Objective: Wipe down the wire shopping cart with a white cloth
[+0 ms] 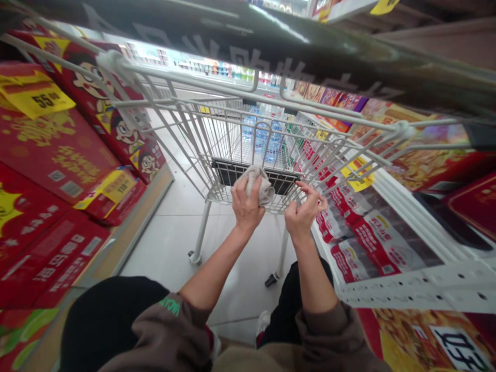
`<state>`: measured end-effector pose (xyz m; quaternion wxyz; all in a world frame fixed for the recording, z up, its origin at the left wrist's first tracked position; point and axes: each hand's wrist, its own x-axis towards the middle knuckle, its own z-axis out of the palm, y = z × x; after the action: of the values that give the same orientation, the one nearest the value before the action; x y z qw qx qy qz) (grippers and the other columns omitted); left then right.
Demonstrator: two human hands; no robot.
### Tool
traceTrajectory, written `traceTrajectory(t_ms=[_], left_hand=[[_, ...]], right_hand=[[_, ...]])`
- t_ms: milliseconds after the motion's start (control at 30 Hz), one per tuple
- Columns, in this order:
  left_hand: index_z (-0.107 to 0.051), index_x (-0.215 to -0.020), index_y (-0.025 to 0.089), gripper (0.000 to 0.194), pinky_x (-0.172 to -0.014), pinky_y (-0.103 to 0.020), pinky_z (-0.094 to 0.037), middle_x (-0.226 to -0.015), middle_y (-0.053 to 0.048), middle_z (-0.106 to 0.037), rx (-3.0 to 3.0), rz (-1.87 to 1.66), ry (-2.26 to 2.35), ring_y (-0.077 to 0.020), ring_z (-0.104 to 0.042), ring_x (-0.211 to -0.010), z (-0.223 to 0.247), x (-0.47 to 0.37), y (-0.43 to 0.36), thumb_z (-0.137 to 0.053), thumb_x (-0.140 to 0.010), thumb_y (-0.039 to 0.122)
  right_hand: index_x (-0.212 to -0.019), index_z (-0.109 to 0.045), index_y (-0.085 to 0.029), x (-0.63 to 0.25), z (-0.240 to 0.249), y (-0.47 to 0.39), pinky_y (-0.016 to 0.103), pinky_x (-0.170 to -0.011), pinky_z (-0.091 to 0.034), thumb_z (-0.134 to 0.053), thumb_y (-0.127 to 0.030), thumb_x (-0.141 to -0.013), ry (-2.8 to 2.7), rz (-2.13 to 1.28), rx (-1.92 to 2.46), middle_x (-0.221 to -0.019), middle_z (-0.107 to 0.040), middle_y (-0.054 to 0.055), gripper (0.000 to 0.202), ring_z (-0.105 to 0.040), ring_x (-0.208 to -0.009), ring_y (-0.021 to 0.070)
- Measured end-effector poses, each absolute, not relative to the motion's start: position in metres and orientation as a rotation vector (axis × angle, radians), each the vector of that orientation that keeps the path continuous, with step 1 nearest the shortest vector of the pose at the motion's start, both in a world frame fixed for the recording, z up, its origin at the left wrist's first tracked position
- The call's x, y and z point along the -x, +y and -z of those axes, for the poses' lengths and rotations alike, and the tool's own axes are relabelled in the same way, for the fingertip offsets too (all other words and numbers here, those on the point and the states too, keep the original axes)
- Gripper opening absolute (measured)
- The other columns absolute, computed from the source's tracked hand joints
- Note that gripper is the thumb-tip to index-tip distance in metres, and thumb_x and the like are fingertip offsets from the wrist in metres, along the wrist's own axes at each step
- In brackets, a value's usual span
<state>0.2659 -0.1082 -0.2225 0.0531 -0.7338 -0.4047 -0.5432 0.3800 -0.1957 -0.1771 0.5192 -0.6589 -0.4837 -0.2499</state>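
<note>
My left hand (pixel 247 205) is closed around a crumpled light grey cloth (pixel 260 185), pressed near a black panel (pixel 228 173) on the shopping cart's rear wire wall. My right hand (pixel 304 209) is at the right end of this panel, its fingers curled at the wire edge of the shopping cart (pixel 186 111). Its index finger points left toward the panel, and the exact grip is partly hidden. The cart's dark handle bar (pixel 271 41) with white lettering crosses the top of the view.
Bottled water packs (pixel 263 129) stand in or beyond the cart. Red gift boxes (pixel 42 124) with yellow price tags are stacked at the left. A white shelf (pixel 426 284) with red-labelled packs (pixel 372 232) runs close along the right. Cart wheels (pixel 195 257) rest on the tiled floor (pixel 166 237).
</note>
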Motion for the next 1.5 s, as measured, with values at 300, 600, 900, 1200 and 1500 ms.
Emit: traceTrajectory(t_ms=[300,600,900,1200,1500], left_hand=[[-0.069,-0.129,0.022,0.048,-0.109,-0.052,-0.048,-0.132,-0.016,-0.060,2.333,1.647,-1.200,-0.0314,-0.051,-0.130,0.273,-0.275,-0.095,-0.049,-0.088,0.008],[-0.070,-0.125,0.033,0.029,-0.121,-0.049,-0.035,-0.133,-0.009,-0.062,2.237,1.722,-1.078,-0.0281,-0.046,-0.137,0.226,-0.307,-0.083,-0.056,-0.102,0.042],[-0.071,-0.125,0.034,0.029,-0.119,-0.052,-0.034,-0.134,-0.009,-0.065,2.358,1.657,-1.041,-0.0285,-0.048,-0.135,0.239,-0.305,-0.092,-0.053,-0.102,0.036],[-0.069,-0.126,0.040,0.034,-0.121,-0.055,-0.036,-0.132,-0.006,-0.066,2.492,1.558,-1.050,-0.0253,-0.051,-0.134,0.250,-0.309,-0.095,-0.041,-0.107,0.035],[-0.064,-0.135,0.046,0.036,-0.128,-0.063,-0.016,-0.140,0.000,-0.066,2.453,1.608,-0.947,-0.0266,-0.047,-0.144,0.211,-0.339,-0.100,-0.048,-0.106,0.032]], right_hand=[[-0.113,-0.051,-0.022,-0.381,0.175,-0.199,0.048,-0.110,-0.028,-0.042,-0.006,-0.071,-1.192,0.590,1.578,-0.119,-0.073,0.008,0.046,-0.069,-0.112,0.0224],[-0.151,-0.034,-0.019,-0.380,0.161,-0.171,0.048,-0.116,-0.026,-0.041,-0.008,-0.072,-1.394,0.565,1.654,-0.144,-0.061,0.014,0.081,-0.052,-0.141,0.0227],[-0.126,-0.049,-0.022,-0.395,0.164,-0.180,0.044,-0.113,-0.029,-0.042,-0.008,-0.070,-1.265,0.571,1.570,-0.128,-0.069,0.009,0.058,-0.064,-0.122,0.0212],[-0.125,-0.049,-0.022,-0.404,0.161,-0.191,0.045,-0.115,-0.026,-0.041,-0.007,-0.071,-1.260,0.606,1.544,-0.134,-0.068,0.011,0.057,-0.065,-0.124,0.0197],[-0.118,-0.052,-0.023,-0.422,0.159,-0.200,0.049,-0.111,-0.031,-0.039,-0.009,-0.070,-1.154,0.680,1.512,-0.135,-0.068,0.012,0.051,-0.060,-0.134,0.0236]])
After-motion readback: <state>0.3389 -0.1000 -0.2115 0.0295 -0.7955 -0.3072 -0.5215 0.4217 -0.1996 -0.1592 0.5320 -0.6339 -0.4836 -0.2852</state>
